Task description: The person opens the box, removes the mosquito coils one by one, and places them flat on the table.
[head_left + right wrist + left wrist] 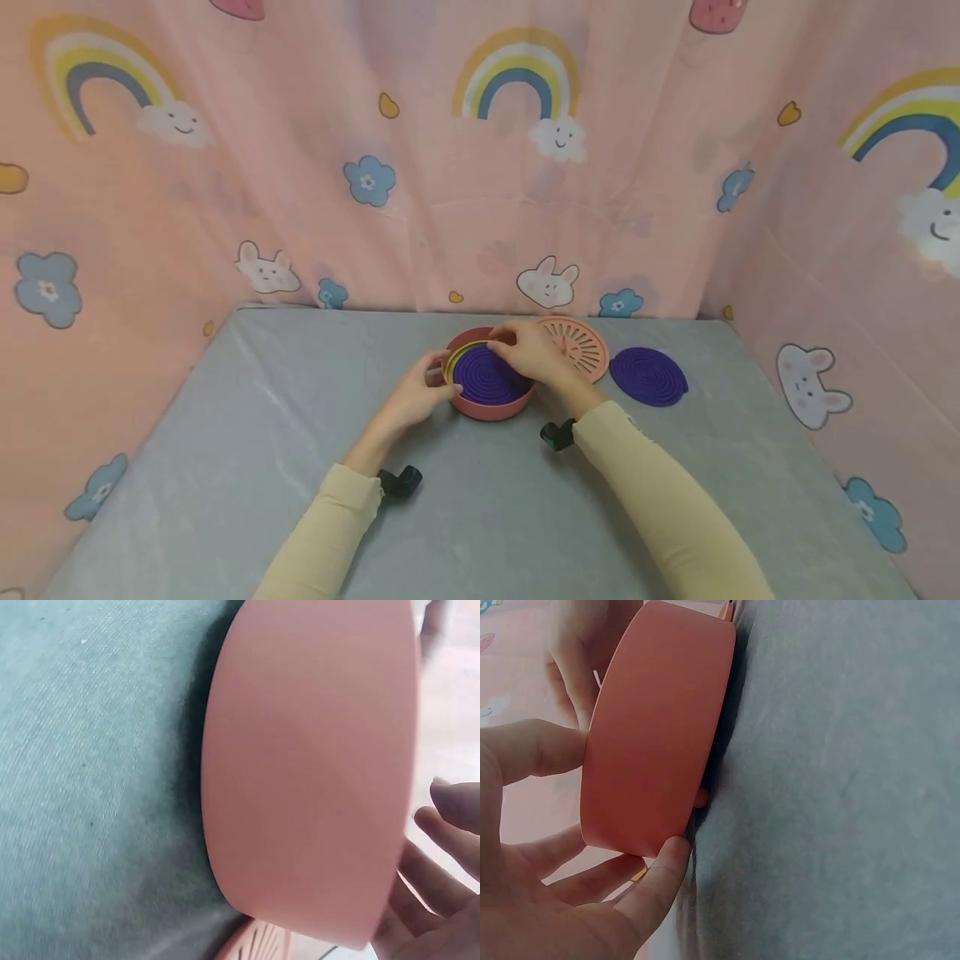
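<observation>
Purple mat [491, 375] in use: found inside the pink bowl [491, 412] on the grey table [465, 517], set off centre, with a crescent of the yellow mat [453, 363] exposed at its left and far edge. Your left hand [416, 392] holds the bowl's left side, thumb at the rim, fingers round the outer wall. Your right hand [534, 350] is bent over the far right rim, thumb and forefinger close together; whether they pinch the mat's edge cannot be told.

Risks, in my judgement: pushing down while the mat sits off centre could wedge it against the wall or leave it tilted. Lifting by the edge could bend it, if it is soft, or drag the yellow one along. Should your left hand slacken under a sideways push, the bowl could slide into the slatted disc [592, 350] just beside it. Your right wrist, passing close to that disc, could knock it.

Count: two purple mats, one in the bowl and a spare mat [648, 377] flat on the table at right; one yellow mat visible, anything beneath hidden; one bowl; one slatted disc; two hands.
</observation>
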{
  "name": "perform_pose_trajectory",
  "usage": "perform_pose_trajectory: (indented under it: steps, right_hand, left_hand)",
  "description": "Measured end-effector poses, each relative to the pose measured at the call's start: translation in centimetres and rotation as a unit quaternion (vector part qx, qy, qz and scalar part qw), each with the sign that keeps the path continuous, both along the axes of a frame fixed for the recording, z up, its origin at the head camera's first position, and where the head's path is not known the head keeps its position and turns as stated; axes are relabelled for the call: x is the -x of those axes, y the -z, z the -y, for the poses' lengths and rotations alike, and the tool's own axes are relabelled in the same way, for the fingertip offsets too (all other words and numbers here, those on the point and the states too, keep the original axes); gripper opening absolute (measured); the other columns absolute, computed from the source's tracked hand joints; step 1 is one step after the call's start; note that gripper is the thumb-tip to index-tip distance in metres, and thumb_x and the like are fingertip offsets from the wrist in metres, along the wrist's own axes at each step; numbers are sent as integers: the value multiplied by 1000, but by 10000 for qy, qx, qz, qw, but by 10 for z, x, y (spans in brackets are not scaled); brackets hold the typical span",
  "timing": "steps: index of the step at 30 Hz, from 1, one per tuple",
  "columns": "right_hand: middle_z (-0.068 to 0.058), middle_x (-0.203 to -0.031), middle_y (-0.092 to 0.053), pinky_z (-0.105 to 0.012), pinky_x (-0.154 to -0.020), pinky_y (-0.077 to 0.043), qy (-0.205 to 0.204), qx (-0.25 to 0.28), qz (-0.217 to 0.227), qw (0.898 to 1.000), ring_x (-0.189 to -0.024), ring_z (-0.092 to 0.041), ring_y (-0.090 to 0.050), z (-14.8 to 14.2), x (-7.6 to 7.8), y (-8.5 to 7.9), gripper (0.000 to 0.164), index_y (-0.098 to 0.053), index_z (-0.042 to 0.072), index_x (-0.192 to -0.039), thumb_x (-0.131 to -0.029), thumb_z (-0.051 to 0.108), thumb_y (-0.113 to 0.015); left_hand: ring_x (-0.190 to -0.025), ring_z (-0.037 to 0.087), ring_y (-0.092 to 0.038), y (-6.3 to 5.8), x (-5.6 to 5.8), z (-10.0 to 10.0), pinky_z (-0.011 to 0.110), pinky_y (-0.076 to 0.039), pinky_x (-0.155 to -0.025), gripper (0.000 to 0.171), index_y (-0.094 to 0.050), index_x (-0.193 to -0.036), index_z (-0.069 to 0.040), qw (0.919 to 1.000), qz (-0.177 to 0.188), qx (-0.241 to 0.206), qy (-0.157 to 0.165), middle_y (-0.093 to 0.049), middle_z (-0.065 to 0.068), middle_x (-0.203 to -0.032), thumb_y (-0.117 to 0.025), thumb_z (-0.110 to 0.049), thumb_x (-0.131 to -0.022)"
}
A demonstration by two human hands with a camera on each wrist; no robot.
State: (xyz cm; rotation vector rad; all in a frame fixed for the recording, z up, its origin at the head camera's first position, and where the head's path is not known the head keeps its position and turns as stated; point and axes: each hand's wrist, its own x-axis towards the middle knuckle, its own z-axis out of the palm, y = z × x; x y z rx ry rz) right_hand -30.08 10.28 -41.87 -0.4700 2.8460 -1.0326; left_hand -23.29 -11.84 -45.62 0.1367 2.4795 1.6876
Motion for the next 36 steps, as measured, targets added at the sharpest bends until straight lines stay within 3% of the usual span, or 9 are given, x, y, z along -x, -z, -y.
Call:
perform_pose_trajectory:
  steps: [12, 20, 29, 36]
  right_hand:
    - [-15, -125, -68, -46, -102, -49, -398, -374, 12, 9985, -117, -29, -63, 10, 4, 15, 35, -66, 1, -128, -100, 22, -66]
    - [-14, -125, -68, -48, -104, -46, -371, -705, -258, 9965, -120, -31, -62, 13, -1, 19, 34, -68, 3, -126, -96, 19, -72]
    - [-17, -129, -64, -52, -107, -43, -230, -169, -125, 9995, -124, -34, -57, 7, 1, 17, 29, -69, 5, -123, -97, 15, -70]
    - [-17, -122, -63, -51, -101, -47, -352, 115, -393, 9985, -116, -34, -60, 3, 3, 4, 24, -72, 5, -119, -96, 9, -70]
  left_hand:
    - [-132, 35, -53, 6, -1, -3, 59, -43, -105, 66, -48, -150, -14, 10000, -27, 0, -8, -48, 14, -152, -75, -19, -90]
    - [-132, 36, -53, 9, -2, -2, 60, -44, -103, 67, -47, -150, -14, 10000, -4, -20, 33, -47, 15, -152, -75, -21, -90]
    - [-132, 36, -53, 6, -2, -3, 59, -43, -104, 67, -46, -151, -13, 10000, -14, 13, 81, -46, 16, -153, -74, -21, -91]
    - [-132, 35, -53, 6, 1, 0, 59, -44, -104, 67, -45, -151, -13, 9999, -33, -104, 38, -46, 16, -152, -73, -19, -90]
